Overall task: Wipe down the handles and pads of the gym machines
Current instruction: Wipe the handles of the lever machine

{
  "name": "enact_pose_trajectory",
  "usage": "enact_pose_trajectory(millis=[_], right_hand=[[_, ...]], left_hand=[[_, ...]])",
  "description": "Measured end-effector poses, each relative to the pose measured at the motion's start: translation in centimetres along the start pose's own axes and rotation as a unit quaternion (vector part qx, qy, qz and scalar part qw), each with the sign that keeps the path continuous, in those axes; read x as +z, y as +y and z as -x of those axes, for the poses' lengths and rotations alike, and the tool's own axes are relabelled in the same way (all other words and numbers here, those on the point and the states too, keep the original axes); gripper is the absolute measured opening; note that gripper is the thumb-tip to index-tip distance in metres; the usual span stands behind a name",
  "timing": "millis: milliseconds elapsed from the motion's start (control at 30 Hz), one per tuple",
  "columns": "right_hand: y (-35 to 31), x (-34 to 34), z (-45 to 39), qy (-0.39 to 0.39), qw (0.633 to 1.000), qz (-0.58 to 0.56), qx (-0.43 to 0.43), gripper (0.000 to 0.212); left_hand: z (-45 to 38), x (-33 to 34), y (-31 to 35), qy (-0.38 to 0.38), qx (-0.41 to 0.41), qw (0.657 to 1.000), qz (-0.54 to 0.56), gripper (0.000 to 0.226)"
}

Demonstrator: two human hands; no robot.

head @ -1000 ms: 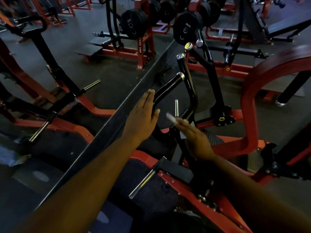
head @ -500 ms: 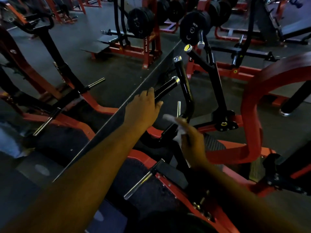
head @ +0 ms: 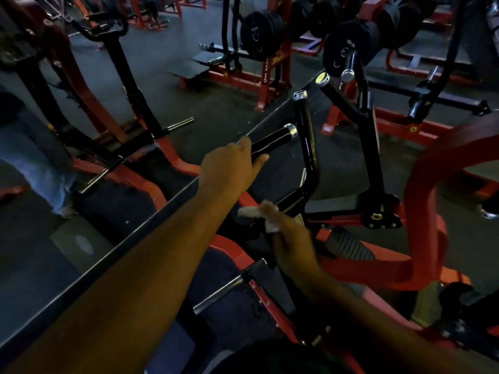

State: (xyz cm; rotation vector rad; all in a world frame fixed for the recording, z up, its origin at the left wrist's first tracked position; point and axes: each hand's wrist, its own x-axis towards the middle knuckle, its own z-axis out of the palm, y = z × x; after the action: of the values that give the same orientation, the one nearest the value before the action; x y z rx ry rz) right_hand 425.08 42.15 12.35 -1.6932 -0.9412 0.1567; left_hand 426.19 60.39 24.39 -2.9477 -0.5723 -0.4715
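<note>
A black machine handle [head: 272,143] with a chrome end cap juts toward the upper right from a red and black gym machine. My left hand [head: 229,168] is wrapped around its lower part. A second, upright black handle [head: 305,130] rises just to the right. My right hand [head: 291,241] sits lower, pinching a small white wipe [head: 249,211] against the black bar [head: 290,198] at the base of the handles. The wipe's lower part is partly hidden by my fingers.
A mirror wall on the left, with a dark ledge [head: 129,238] along its foot, reflects the machine and a person's legs [head: 40,163]. A curved red frame [head: 426,190] stands to the right. Weight plates [head: 348,47] and more red machines fill the back. A chrome peg [head: 218,292] sticks out below.
My left hand went from flat and open beside the handle to wrapped around it. My right hand with the wipe stayed at the bar's base, shifting slightly.
</note>
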Motion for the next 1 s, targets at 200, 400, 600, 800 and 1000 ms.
enact_pose_trajectory(millis=[200,400,600,800,1000], right_hand=[[0.9,-10.0,-7.6,0.170,0.979,-0.038,0.108,0.028],[0.8,-14.2,-17.0,0.213,0.971,0.106,-0.014,0.039],[2.6,-12.8,-21.7,-0.031,0.928,0.357,-0.105,0.045],[8.0,-12.8,-15.6,-0.050,0.907,0.363,-0.209,0.045],[8.2,-15.6,-11.3,-0.109,0.918,0.307,-0.224,0.047]], left_hand=[[-1.7,0.0,0.7,-0.016,-0.014,1.000,-0.020,0.067],[-5.7,0.6,2.6,-0.105,0.022,0.994,0.024,0.067],[-5.8,0.9,2.7,-0.089,-0.011,0.996,0.028,0.067],[-5.9,1.0,2.6,-0.093,-0.012,0.995,0.029,0.068],[-5.8,1.0,2.7,-0.098,-0.020,0.994,0.038,0.065]])
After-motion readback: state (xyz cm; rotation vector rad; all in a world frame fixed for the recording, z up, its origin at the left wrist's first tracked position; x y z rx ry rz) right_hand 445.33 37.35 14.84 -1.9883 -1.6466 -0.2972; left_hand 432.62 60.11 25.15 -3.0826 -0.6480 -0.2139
